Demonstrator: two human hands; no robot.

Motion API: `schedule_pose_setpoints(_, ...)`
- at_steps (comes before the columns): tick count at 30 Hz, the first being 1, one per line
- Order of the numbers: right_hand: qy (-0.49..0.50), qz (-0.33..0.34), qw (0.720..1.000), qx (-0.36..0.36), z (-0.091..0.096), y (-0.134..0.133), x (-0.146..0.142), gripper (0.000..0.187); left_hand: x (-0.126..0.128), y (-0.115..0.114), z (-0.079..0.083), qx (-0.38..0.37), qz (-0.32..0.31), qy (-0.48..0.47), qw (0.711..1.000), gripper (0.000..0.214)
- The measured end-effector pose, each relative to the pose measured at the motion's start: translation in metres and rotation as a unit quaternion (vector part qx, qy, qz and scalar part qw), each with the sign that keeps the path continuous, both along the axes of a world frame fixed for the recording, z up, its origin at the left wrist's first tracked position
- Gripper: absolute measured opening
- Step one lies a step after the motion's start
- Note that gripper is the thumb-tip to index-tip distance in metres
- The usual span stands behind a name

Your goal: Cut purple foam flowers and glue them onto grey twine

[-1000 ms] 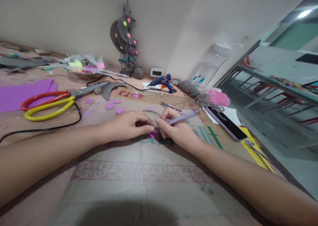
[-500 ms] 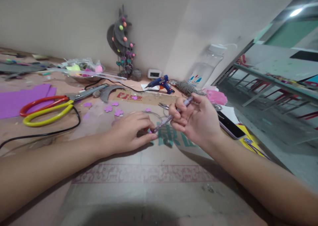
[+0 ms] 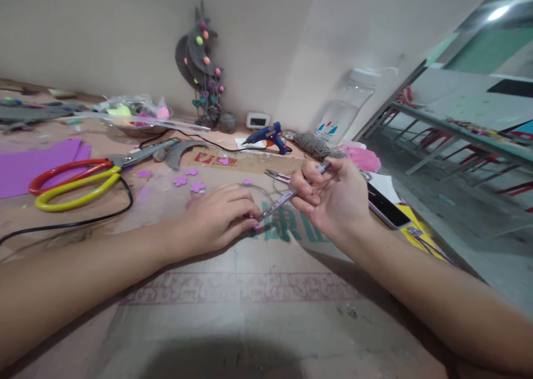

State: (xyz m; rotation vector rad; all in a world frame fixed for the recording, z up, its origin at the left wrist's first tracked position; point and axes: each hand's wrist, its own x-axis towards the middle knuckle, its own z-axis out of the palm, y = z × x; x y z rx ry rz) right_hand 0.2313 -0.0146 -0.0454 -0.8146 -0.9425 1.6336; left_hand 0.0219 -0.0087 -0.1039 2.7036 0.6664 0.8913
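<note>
My right hand [image 3: 333, 193], palm turned up, is closed around a slim, pale purple pen-like tool [image 3: 278, 203]; its exact kind is unclear. The tool slants down to the left, its tip meeting the fingertips of my left hand [image 3: 225, 215]. Those left fingers are pinched on a small purple flower piece [image 3: 256, 227], mostly hidden beneath them. Several purple flower cut-outs [image 3: 197, 186] lie just beyond my left hand. Behind the right fingers, a small metal-tipped tool [image 3: 277, 175] rests on the cardboard [image 3: 250, 323].
Red-and-yellow-handled scissors [image 3: 75, 184] and purple sheets [image 3: 37, 168] lie at left, near a black cord. A blue glue gun [image 3: 266, 137], grey yarn [image 3: 312, 144] and a water bottle [image 3: 345, 109] stand at the back. A phone [image 3: 387, 205] is beside my right wrist.
The tool's tip still sits at my left fingertips, and my right hand has shifted slightly right. More of the tool shows between the hands. The view has moved a little.
</note>
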Motion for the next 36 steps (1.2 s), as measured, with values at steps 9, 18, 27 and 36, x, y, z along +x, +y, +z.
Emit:
schedule_pose_setpoints(9, 0.022, 0.006, 1.000, -0.009, 0.0001, -0.0008, -0.0009, 0.032, -0.0002, 0.0012, -0.0011, 0.007, -0.005, -0.004, 1.000, 0.015)
schedule_pose_setpoints(18, 0.007, 0.013, 1.000, 0.001, -0.0024, 0.0012, 0.0002, 0.043, 0.0002, 0.0001, -0.0001, 0.001, -0.006, 0.000, 1.000, 0.015)
schedule_pose_setpoints(27, -0.020, 0.001, 1.000, 0.010, -0.0018, 0.0004, -0.0011, 0.042, 0.0001, 0.0009, -0.0004, 0.000, -0.006, 0.005, 1.000, 0.017)
schedule_pose_setpoints(36, -0.008, 0.008, 1.000, 0.020, -0.0026, 0.0006, -0.0006, 0.041, 0.0002, 0.0004, -0.0005, 0.002, -0.005, 0.006, 1.000, 0.017)
